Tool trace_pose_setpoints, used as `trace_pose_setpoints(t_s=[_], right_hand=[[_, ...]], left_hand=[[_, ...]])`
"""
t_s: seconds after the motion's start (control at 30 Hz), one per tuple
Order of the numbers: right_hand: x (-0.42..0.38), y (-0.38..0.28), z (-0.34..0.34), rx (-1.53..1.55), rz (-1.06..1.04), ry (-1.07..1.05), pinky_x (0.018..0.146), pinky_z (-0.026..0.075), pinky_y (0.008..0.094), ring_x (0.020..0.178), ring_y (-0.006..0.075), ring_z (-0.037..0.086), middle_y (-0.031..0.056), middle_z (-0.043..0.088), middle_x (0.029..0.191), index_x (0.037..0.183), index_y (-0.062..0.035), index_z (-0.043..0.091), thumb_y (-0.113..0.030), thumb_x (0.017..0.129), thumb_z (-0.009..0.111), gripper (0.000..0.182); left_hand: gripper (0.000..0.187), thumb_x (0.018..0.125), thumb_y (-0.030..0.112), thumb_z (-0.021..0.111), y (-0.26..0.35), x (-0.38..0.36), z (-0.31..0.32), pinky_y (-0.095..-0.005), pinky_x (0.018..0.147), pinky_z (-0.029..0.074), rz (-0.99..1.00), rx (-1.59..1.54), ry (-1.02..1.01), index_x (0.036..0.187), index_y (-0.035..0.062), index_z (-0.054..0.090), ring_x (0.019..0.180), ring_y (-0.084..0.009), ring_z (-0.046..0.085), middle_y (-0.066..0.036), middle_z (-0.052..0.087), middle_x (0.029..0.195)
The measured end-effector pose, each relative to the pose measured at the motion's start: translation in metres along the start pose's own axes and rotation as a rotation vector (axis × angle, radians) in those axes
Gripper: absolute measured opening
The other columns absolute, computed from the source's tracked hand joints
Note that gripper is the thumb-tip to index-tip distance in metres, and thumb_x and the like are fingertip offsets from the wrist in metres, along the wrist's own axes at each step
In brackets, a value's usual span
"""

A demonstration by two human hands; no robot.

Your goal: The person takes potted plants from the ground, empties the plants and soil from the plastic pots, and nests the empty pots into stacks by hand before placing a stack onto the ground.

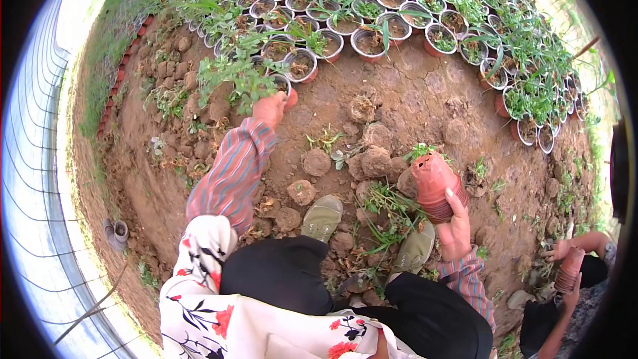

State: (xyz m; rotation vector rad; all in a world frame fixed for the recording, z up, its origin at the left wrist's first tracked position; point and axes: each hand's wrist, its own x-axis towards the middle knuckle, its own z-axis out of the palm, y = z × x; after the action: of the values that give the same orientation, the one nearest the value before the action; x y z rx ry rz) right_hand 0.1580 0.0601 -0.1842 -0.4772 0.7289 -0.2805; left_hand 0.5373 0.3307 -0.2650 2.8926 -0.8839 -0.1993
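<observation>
My left hand is stretched forward to the near edge of the potted plants, its fingers closed on a small terracotta-coloured plant pot. Leafy green stems partly hide that pot's top and the pots beside it. In my right hand is a stack of nested plant pots, tilted with the holed bottom of the end pot facing up and away. My thumb lies along the stack's side. Below it, pulled weeds and round soil clods lie on the ground.
Rows of pots with soil and weeds fill the far ground. At the lower right, another person's hand holds a pot stack. My shoes stand among clods. A dark pot lies at left near the plastic sheeting.
</observation>
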Motion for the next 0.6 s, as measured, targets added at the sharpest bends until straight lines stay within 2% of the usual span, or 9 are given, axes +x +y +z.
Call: trace_pose_setpoints(t_s=[0.07, 0.1, 0.17, 0.23, 0.3, 0.33, 0.43, 0.5, 0.6], right_hand=[[-0.002, -0.001, -0.006, -0.018, 0.014, 0.014, 0.103, 0.041, 0.0429, 0.121, 0.0278, 0.05, 0.0159, 0.048, 0.133, 0.134, 0.0012, 0.037, -0.006, 0.084, 0.061, 0.056], [-0.002, 0.0, -0.01, -0.026, 0.021, 0.024, 0.104, 0.04, 0.0434, 0.122, 0.0277, 0.049, 0.0154, 0.046, 0.135, 0.136, 0.0001, 0.035, -0.007, 0.086, 0.059, 0.056], [0.0, 0.004, -0.018, -0.02, 0.024, 0.04, 0.104, 0.04, 0.0434, 0.121, 0.028, 0.05, 0.0156, 0.047, 0.134, 0.136, 0.0003, 0.035, -0.007, 0.086, 0.059, 0.056], [-0.001, 0.007, -0.021, -0.015, 0.033, 0.058, 0.103, 0.041, 0.0435, 0.12, 0.0283, 0.05, 0.0159, 0.047, 0.133, 0.135, 0.0005, 0.036, -0.007, 0.085, 0.06, 0.056], [-0.004, 0.006, -0.018, -0.049, 0.094, 0.047, 0.103, 0.041, 0.0436, 0.119, 0.0287, 0.051, 0.0161, 0.048, 0.132, 0.135, 0.0008, 0.036, -0.008, 0.085, 0.06, 0.056], [-0.006, 0.005, -0.016, -0.051, 0.093, 0.047, 0.103, 0.041, 0.0436, 0.119, 0.0287, 0.051, 0.0161, 0.048, 0.132, 0.135, 0.0008, 0.036, -0.008, 0.085, 0.06, 0.056], [-0.005, 0.003, -0.009, -0.034, 0.035, 0.026, 0.103, 0.041, 0.0434, 0.12, 0.0285, 0.051, 0.0161, 0.048, 0.132, 0.135, 0.0008, 0.036, -0.008, 0.084, 0.061, 0.058], [-0.006, 0.001, -0.014, -0.019, 0.039, -0.001, 0.103, 0.041, 0.0432, 0.121, 0.0283, 0.05, 0.016, 0.048, 0.133, 0.135, 0.0007, 0.036, -0.009, 0.083, 0.062, 0.059], [-0.007, -0.001, -0.015, -0.02, 0.03, -0.011, 0.105, 0.039, 0.0429, 0.122, 0.0282, 0.049, 0.0158, 0.047, 0.134, 0.136, 0.0008, 0.035, -0.008, 0.083, 0.061, 0.06]], left_hand=[[0.004, 0.079, 0.009, 0.058, 0.019, -0.018, -0.02, -0.0407, 0.076, 0.047, 0.299, 0.084, -0.097, 0.082, 0.0092, 0.059, 0.089, -0.0285, 0.056, -0.01, 0.057, 0.088], [0.004, 0.079, 0.009, 0.058, 0.02, -0.024, -0.018, -0.0407, 0.076, 0.047, 0.301, 0.084, -0.099, 0.082, 0.0092, 0.059, 0.089, -0.0285, 0.056, -0.01, 0.057, 0.088], [0.005, 0.076, 0.007, 0.058, 0.022, -0.037, -0.012, -0.0407, 0.082, 0.046, 0.75, -0.026, -0.061, 0.081, 0.0082, 0.059, 0.097, -0.0295, 0.053, -0.009, 0.054, 0.093], [0.021, 0.076, 0.015, 0.064, 0.033, -0.047, -0.004, -0.0406, 0.089, 0.044, 0.697, 0.0, 0.01, 0.094, 0.0067, 0.059, 0.107, -0.0327, 0.049, -0.011, 0.053, 0.105], [0.051, 0.075, 0.028, 0.072, 0.054, -0.052, 0.0, -0.041, 0.093, 0.042, -0.046, -0.414, 0.138, 0.114, 0.0029, 0.051, 0.111, -0.0356, 0.049, -0.018, 0.051, 0.114], [0.081, 0.072, 0.04, 0.075, 0.048, -0.042, 0.013, -0.0421, 0.095, 0.041, -0.248, -0.47, -0.12, 0.129, -0.0018, 0.036, 0.116, -0.0366, 0.048, -0.024, 0.049, 0.119], [0.083, 0.073, 0.042, 0.074, 0.074, -0.048, 0.041, -0.0429, 0.095, 0.041, -0.199, -0.649, -0.384, 0.129, -0.0034, 0.033, 0.116, -0.0373, 0.049, -0.027, 0.047, 0.122], [0.088, 0.07, 0.046, 0.076, 0.09, -0.051, 0.051, -0.0418, 0.094, 0.042, -0.07, -0.643, -0.23, 0.129, -0.0033, 0.031, 0.109, -0.0367, 0.053, -0.026, 0.053, 0.114], [0.094, 0.058, 0.032, 0.085, 0.102, -0.043, 0.056, -0.0452, 0.093, 0.042, 0.008, -0.484, -0.161, 0.132, 0.0078, 0.033, 0.108, -0.0391, 0.05, -0.021, 0.051, 0.114]])
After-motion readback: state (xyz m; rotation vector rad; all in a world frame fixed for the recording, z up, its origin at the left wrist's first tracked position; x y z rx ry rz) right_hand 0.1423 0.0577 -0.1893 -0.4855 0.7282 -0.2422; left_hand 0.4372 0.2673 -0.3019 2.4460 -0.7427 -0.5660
